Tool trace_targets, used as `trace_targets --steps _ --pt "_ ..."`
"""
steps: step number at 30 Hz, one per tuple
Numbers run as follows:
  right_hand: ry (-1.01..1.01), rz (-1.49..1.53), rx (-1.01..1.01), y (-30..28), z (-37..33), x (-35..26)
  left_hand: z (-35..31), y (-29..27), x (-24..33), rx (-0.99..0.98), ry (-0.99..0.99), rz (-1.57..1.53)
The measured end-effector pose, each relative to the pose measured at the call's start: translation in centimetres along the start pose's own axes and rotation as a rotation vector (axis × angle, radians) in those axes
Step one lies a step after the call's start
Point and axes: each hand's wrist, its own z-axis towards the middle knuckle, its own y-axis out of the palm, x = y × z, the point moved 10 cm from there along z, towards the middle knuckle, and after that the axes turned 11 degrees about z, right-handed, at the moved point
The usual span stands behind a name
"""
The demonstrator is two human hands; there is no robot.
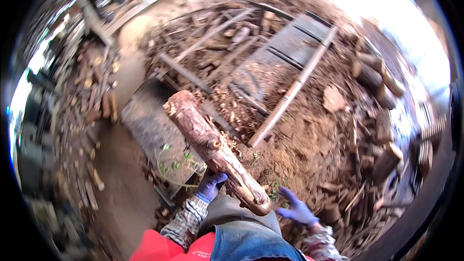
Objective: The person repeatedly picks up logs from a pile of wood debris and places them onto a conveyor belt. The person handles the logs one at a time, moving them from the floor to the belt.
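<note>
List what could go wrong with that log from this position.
The long reddish-brown bark-covered log rests near the left hand in a purple glove, while the right hand in a purple glove is off it with fingers spread; with so little grip it could roll or drop onto the legs. The ground is strewn with split wood pieces and a long pale pole, so footing may slip.

Left grip (211, 186) curled, thumb raised; right grip (298, 209) spread open, both gloved.

Bare dirt ground (309, 140) strewn with bark chips; flat boards (290, 43), long pole (290, 94), cut logs (377, 79), split firewood (96, 92) lying on it.
</note>
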Motion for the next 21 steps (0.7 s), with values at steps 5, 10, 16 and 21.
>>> trace_targets --steps 5,10,16,21 --pt "0.168 0.217 -0.248 9.3 7.1 -0.3 -0.7 -4.1 -4.3 0.193 0.074 -0.132" --pt "0.164 -0.205 -0.178 10.6 10.4 5.7 -0.7 -5.6 -12.0 0.344 -0.058 -0.151" --pt "0.125 -0.085 -0.167 9.2 13.6 7.8 1.3 -4.8 -12.5 0.359 -0.046 0.114" --pt "0.292 0.127 -0.275 10.2 14.5 4.4 3.9 -5.6 -11.9 0.424 -0.113 0.025"
